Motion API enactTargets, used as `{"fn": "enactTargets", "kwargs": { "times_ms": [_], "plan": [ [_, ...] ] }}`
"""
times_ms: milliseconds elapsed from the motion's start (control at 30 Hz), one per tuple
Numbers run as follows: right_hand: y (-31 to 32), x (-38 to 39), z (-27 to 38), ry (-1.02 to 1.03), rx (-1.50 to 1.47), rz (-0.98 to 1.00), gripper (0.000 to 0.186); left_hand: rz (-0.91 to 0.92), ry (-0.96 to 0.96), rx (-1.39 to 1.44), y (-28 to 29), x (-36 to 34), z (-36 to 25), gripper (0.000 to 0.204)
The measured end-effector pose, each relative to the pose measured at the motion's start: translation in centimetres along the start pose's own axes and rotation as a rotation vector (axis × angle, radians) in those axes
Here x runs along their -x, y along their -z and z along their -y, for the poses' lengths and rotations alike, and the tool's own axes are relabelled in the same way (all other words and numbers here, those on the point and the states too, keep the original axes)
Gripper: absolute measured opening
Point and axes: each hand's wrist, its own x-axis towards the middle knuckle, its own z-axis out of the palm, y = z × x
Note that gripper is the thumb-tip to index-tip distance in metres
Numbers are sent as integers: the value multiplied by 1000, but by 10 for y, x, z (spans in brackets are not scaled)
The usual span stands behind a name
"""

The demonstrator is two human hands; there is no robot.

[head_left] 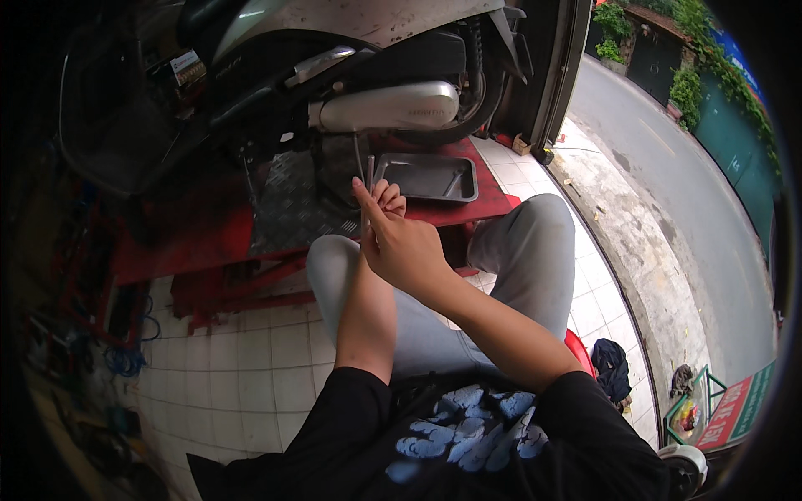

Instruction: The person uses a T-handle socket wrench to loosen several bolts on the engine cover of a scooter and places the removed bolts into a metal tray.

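Observation:
In front of the scooter point(388, 107), my two hands are close together. My left hand point(390, 199) is mostly behind the right one, its fingers curled around a slim metal rod-shaped tool point(371, 169). My right hand point(407, 250) crosses in front, its fingers closed at the tool's lower part and the index finger stretched upward along it. A second thin metal shaft point(357, 154) rises beside the tool toward the underside of the silver cover; I cannot tell whether it belongs to the same tool. Just beyond my hands lies a dark metal tray point(426, 177) with a small tool in it.
The scooter stands on a red lift platform point(180, 246) with a metal tread plate point(292, 204). My knees flank my hands. A blue hose point(125, 361) coils on the tiled floor at left. At right are a dark cloth point(611, 366), a sign point(735, 411) and the street.

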Motion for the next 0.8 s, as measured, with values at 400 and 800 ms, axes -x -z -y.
{"fn": "enactTargets", "kwargs": {
  "times_ms": [400, 800],
  "plan": [
    [-47, 35, -18, 25, -80, 381, 81, 72, -3, -106, -1, -4, -1, 20],
    [2, -7, -10, -200, 36, 183, 85, 61, -75, -95, 17, 2, -23, 18]
  ]
}}
